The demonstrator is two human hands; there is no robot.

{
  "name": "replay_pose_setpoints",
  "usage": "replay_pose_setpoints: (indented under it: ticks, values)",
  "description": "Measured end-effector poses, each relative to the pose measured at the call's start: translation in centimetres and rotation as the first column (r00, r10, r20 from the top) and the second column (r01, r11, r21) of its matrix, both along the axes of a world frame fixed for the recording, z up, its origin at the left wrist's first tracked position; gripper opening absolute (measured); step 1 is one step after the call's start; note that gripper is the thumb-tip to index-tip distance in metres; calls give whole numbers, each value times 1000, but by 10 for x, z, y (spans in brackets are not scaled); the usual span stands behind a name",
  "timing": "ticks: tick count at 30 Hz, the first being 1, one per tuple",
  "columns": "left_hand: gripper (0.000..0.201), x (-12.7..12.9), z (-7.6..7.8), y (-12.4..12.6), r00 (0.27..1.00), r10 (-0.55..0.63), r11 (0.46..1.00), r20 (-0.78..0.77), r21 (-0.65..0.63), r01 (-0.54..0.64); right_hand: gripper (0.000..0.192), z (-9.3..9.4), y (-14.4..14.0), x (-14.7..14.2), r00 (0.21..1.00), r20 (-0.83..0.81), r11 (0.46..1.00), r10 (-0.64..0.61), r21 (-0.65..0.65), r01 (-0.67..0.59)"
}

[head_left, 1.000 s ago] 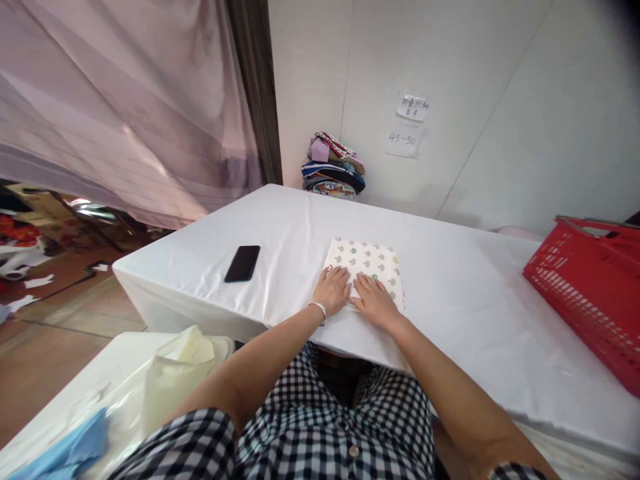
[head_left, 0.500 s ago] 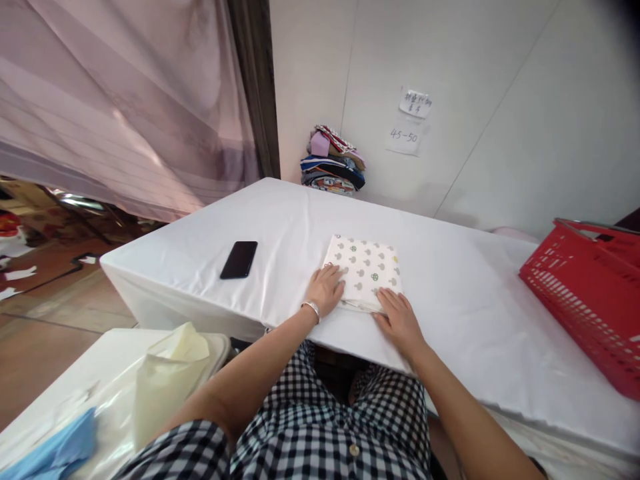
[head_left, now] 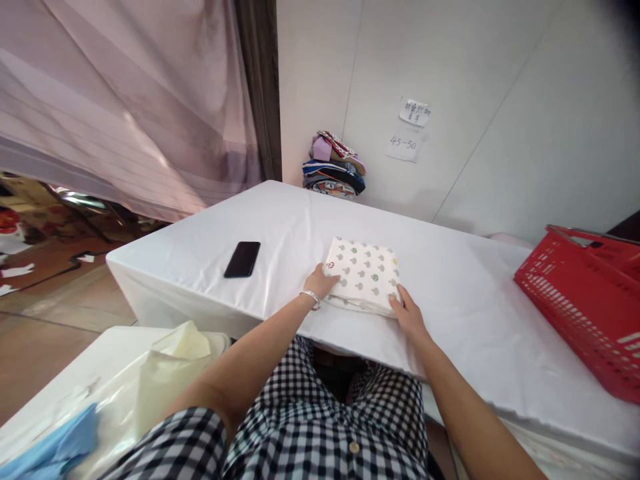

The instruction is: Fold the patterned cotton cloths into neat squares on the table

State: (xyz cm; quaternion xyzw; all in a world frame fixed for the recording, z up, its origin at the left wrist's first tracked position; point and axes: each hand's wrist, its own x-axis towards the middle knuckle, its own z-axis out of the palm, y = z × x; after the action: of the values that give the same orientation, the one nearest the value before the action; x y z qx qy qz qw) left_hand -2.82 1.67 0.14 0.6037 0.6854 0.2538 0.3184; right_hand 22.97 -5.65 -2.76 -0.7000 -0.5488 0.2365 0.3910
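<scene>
The folded white cloth printed with small grey and green motifs (head_left: 364, 276) lies near the front edge of the white-covered table (head_left: 465, 287). Both hands have slid off its top since a second ago: the left hand (head_left: 321, 283), with a silver bracelet, now grips the near left corner, and the right hand (head_left: 409, 312) the near right corner, fingers curled onto the cloth's edge. A black phone (head_left: 243, 259) lies to the left, a red plastic basket (head_left: 585, 297) well to the right.
</scene>
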Motion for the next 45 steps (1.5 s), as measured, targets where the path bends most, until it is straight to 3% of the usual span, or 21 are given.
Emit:
replay_pose_setpoints:
  ticks: [5, 8, 10, 14, 18, 24, 34, 40, 45]
  values:
    - [50, -1, 7, 7, 990, -5, 991, 138, -132, 24, 70, 9, 15, 8, 994, -111, 997, -15, -83, 6]
    - [49, -6, 5, 8, 973, 26, 994, 231, -106, -2, 74, 9, 17, 9, 965, -261, 996, 27, -79, -50]
    - [55, -11, 5, 7, 986, 39, 998, 159, -53, -31, 76, 5, 15, 8, 953, -298, 995, 49, -72, -74]
    - [65, -17, 8, 2, 994, -2, 1000, -109, 4, 3, 70, -6, 10, 3, 984, -174, 999, 38, -25, -43]
    - [63, -16, 11, -2, 981, -53, 998, -186, -28, 49, 68, -9, 9, 0, 990, -130, 998, 47, -36, -52]
    - [58, -13, 8, -5, 968, -65, 998, -242, -6, 65, 75, 4, 3, -11, 1000, 0, 992, 21, -125, -20]
    - [60, -13, 8, -10, 968, -67, 998, -242, 1, 69, 65, 0, -1, -17, 1000, -20, 1000, -1, -9, 1]
    - [58, -14, 7, -7, 972, -66, 997, -226, 15, 71, 57, 2, -9, -23, 986, 147, 996, 74, 31, -79]
    - [56, -16, 7, -3, 973, -76, 997, -217, -17, 74, 58, 7, -11, -24, 982, 163, 995, 98, -12, -97]
